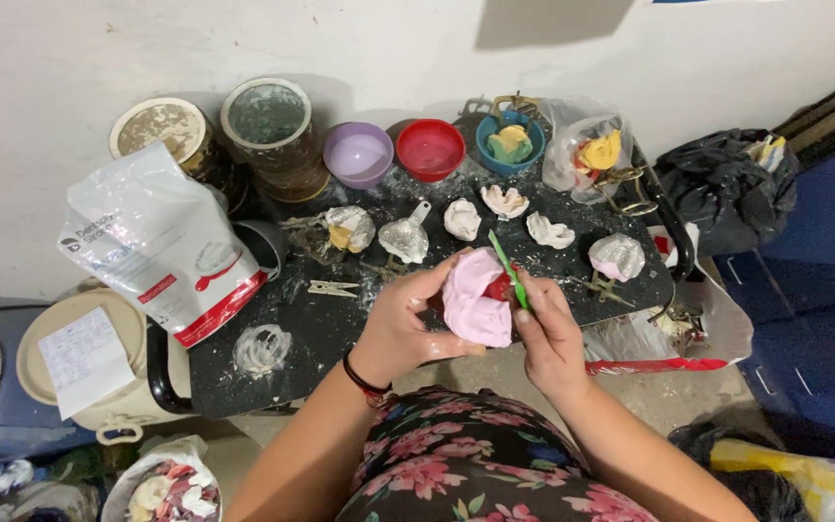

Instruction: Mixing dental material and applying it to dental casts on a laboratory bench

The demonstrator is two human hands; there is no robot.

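Observation:
My left hand (pixel 400 324) cups a pink lump of set moulding material (pixel 474 302) with a red tray part (pixel 500 287) showing at its right side. My right hand (pixel 548 333) grips a thin green tool (pixel 508 270) whose blade rests against the pink lump. Both hands are held above the front edge of a dark, plaster-dusted table (pixel 321 329). On the table just beyond lie several white plaster casts, one of them (pixel 462 218) straight ahead of my hands.
A large white and red powder bag (pixel 161 242) leans at the left beside two round tins (pixel 273 130). Purple (pixel 358 154), red (pixel 429 149) and blue (pixel 510 142) bowls line the back. A black bag (pixel 722 184) sits right; a cream bucket (pixel 79 362) stands left.

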